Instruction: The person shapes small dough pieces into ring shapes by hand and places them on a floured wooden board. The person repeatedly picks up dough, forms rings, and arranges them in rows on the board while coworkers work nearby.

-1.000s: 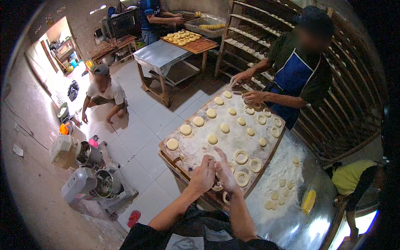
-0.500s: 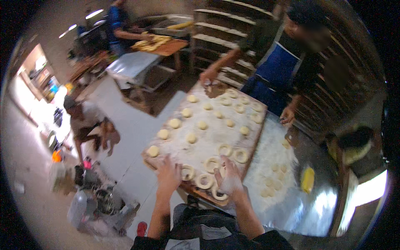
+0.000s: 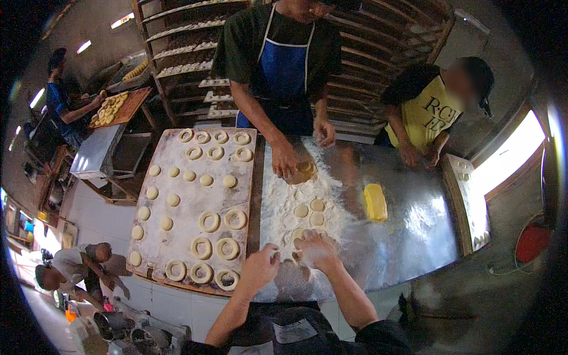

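A: Hands' position and grip?
B: Left hand (image 3: 260, 267) and right hand (image 3: 315, 251) rest on the floured metal table (image 3: 408, 231), near edge. Fingers curled; grip cannot be determined.
A: Dough?
B: Dough rounds (image 3: 310, 210) just beyond; ring-shaped pieces (image 3: 210, 247) on the wooden board (image 3: 177, 148), left.

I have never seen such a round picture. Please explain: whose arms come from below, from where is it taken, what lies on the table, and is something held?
The picture comes from a wide-angle camera worn on a person's head, looking down, so straight edges bend near the rim. The two forearms at the bottom belong to that person: the left hand and the right hand, both bare and floury. They rest on a floured metal table, close to small round dough pieces. Whether either hand grips dough cannot be told. Left of them lies a wooden board with dough rings and dough balls. A yellow block lies on the table. Across it, a person in a blue apron presses dough, and a person in a yellow shirt stands beside.
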`<action>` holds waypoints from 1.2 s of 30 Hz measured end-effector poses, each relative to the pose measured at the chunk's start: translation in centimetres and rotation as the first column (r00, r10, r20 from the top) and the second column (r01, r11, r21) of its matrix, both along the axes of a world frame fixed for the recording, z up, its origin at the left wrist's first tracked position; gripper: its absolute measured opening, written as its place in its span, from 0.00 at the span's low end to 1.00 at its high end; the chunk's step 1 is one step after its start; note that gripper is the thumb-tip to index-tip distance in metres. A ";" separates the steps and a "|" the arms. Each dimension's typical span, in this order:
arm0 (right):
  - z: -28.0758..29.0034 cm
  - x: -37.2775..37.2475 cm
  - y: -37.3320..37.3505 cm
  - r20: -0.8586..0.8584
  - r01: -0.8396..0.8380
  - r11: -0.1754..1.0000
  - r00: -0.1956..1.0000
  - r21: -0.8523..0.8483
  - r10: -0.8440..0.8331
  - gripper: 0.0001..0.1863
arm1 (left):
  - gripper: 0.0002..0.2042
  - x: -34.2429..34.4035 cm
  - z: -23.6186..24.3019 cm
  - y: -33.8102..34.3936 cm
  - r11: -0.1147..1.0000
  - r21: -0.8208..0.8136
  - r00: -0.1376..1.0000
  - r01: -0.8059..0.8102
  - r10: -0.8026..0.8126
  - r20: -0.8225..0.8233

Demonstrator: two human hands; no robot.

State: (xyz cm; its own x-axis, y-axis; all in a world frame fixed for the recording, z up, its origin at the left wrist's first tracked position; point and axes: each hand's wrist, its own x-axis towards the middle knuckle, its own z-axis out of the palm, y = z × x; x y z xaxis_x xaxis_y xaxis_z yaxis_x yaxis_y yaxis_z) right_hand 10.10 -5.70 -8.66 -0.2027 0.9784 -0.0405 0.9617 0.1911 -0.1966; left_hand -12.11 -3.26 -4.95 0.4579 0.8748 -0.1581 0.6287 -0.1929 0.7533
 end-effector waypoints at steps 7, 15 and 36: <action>2.2 3.7 -0.1 -0.862 -0.042 0.943 0.419 -0.331 -0.285 0.20 | 0.14 5.8 -0.4 -2.4 0.978 -0.152 0.922 -0.145 0.189 0.339; 0.8 1.2 1.1 -0.733 0.340 0.940 0.639 0.000 -0.231 0.25 | 0.19 8.5 2.0 -3.2 0.954 0.147 0.935 -0.263 0.214 0.281; 3.3 -9.3 4.4 -0.958 -0.396 0.890 0.079 0.225 0.277 0.34 | 0.16 0.4 0.0 -1.5 0.683 0.139 0.609 -0.717 0.518 0.601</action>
